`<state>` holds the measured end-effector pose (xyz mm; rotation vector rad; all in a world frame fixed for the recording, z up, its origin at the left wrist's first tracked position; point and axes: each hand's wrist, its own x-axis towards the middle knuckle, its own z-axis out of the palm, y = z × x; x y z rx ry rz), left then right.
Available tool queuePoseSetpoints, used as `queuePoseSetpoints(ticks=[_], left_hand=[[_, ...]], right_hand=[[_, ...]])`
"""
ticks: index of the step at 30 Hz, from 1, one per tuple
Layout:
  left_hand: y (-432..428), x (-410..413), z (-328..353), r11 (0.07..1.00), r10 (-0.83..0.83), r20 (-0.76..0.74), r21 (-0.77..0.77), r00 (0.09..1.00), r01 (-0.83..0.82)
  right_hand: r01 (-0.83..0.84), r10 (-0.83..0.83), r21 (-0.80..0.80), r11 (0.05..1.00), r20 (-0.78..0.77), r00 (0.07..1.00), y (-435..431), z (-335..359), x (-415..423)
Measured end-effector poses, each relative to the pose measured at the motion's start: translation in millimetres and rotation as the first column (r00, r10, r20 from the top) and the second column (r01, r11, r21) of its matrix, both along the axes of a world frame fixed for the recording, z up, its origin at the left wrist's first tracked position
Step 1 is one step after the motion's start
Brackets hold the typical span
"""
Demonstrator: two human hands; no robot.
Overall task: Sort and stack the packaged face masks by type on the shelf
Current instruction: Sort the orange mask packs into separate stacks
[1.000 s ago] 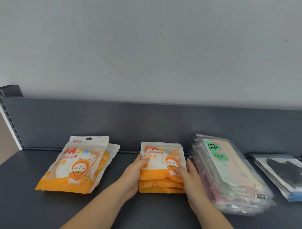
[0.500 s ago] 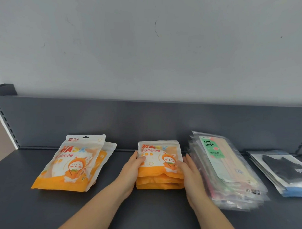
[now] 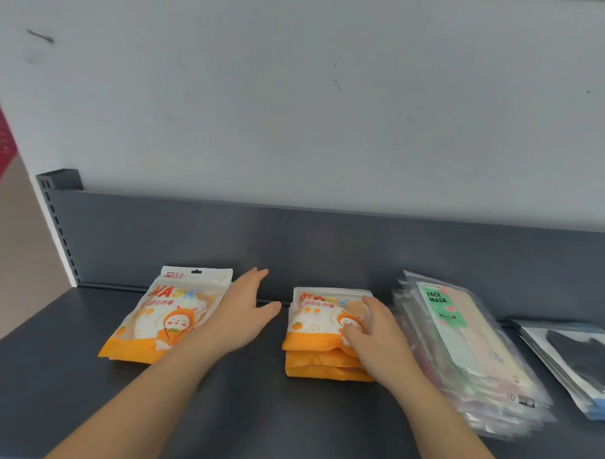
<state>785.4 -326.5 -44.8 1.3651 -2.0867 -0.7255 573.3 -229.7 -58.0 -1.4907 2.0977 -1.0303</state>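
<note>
orange mask packs (image 3: 168,314) at left look due to join the middle stack (image 3: 311,319) under the flat-fingered right hand (image 3: 376,338); the straight-fingered left hand (image 3: 239,316) must grip them.

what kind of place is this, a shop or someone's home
Probably a shop or its stockroom, though I can't be sure. The dark metal shelf has a slotted upright like store racking, and retail face masks lie in sorted stacks: orange packs beside clear packs.
</note>
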Motion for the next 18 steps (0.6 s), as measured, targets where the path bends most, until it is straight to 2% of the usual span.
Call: queuePoseSetpoints(ticks=[3, 7, 12, 18], left_hand=[[-4.1, 24.9, 5.7, 0.990, 0.100, 0.231, -0.124, 0.968, -0.072], [-5.4, 58.1, 6.4, 0.971, 0.230, 0.350, -0.139, 0.908, -0.193], [-8.0, 100.2, 0.7, 0.955, 0.294, 0.384, -0.097, 0.875, -0.279], [-32.8, 146.4, -5.9, 0.965, 0.250, 0.361, -0.018, 0.898, -0.261]], right_hand=[[-0.050, 0.051, 0.018, 0.999, -0.089, 0.995, -4.5, 5.4, 9.3], [-0.153, 0.160, 0.048, 0.987, -0.197, 0.967, -14.5, 7.6, 25.3], [-0.235, 0.252, 0.092, 0.968, -0.362, 0.897, -26.5, 10.2, 56.2], [-0.279, 0.301, 0.115, 0.954, -0.393, 0.869, -38.4, 8.9, 100.5]])
